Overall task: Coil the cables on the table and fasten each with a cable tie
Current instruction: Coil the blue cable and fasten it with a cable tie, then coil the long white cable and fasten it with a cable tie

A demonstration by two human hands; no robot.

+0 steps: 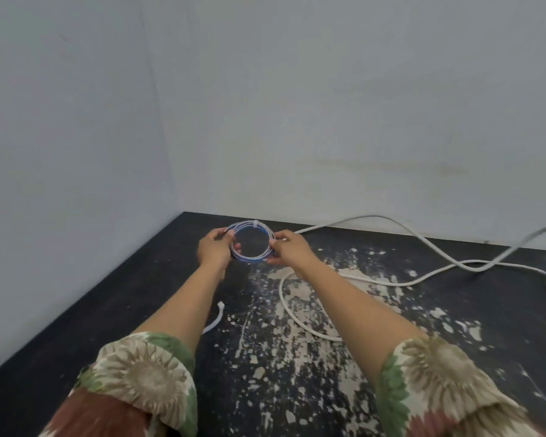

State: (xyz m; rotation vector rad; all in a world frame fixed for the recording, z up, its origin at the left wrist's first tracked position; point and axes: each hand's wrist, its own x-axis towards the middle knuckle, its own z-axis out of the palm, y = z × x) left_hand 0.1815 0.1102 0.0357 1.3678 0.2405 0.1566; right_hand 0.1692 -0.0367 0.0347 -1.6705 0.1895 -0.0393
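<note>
Blue-and-white coil [252,244] held up over the far left part of the worktop [76,326], near the corner of the walls. Left hand [214,249] gripping the coil's left side, right hand [287,247] pinching its right side; ring open between the two grips. White tie [254,223] wrapped over the coil's top. Loose white cable [391,283] sprawled across the worktop to the right. White strip [215,320] lying flat beside the left forearm.

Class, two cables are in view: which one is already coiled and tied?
The blue-and-white cable, held between left hand and right hand, with a white tie on top. The thick white cable sprawls loose on the table.
</note>
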